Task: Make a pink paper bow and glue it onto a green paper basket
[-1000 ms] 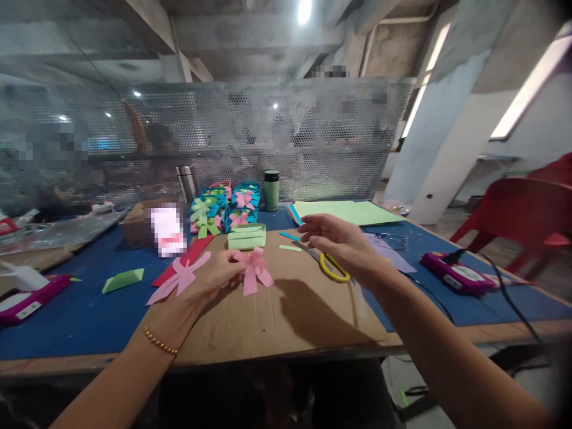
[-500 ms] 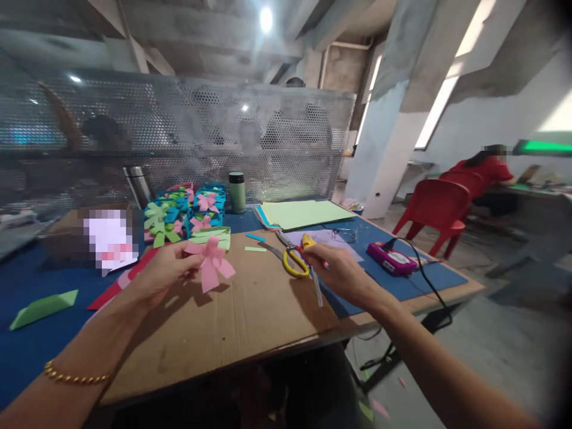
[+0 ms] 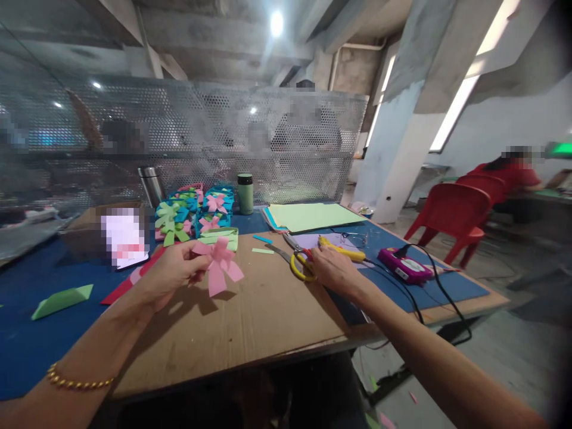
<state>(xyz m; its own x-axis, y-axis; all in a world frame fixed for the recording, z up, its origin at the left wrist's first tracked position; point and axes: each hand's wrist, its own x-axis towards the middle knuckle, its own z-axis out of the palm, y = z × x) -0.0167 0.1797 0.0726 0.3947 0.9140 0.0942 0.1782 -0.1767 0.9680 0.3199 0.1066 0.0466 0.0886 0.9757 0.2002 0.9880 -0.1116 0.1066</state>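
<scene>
My left hand [image 3: 181,268] pinches a pink paper flower [image 3: 220,262] by one side, its strip petals spread over the cardboard. With fingers curled, my right hand [image 3: 333,268] is on the red handle of a pair of scissors [image 3: 292,242]; the fingertips are partly hidden. Against it lies a second pair of scissors with yellow handles [image 3: 300,271], blades pointing away to the left. Just beyond the right hand a yellow glue gun [image 3: 346,250] rests on purple paper [image 3: 308,239], its cord trailing right.
Finished paper flowers [image 3: 179,217] pile up behind the left hand, near a steel flask [image 3: 152,186] and a green bottle [image 3: 245,195]. Light green sheets [image 3: 317,217] lie at the back. A purple box with a black cable [image 3: 404,265] sits right. Cardboard [image 3: 268,310] covers the table front.
My right hand has let go of the glue gun, which now lies on the purple paper, and has come to the red scissors handle. The left hand still holds the flower. The view has shifted slightly.
</scene>
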